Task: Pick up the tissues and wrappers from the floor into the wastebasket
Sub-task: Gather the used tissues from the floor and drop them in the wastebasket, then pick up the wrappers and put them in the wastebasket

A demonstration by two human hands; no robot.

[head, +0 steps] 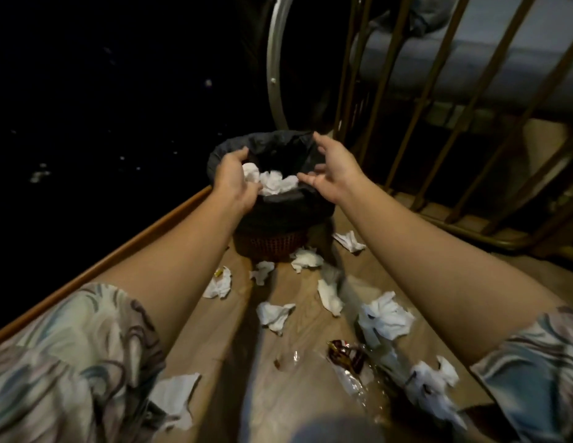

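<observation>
Wooden floor (pixel 298 378): left hand (pixel 230 180) fingers clutch tissues (pixel 272 183) over wastebasket (pixel 272 219); right hand (pixel 333 167) fingers spread, released.

Two bare forearms, each in a short, loose sleeve (pixel 74 356) — swirled print of cream, grey and blue.
</observation>
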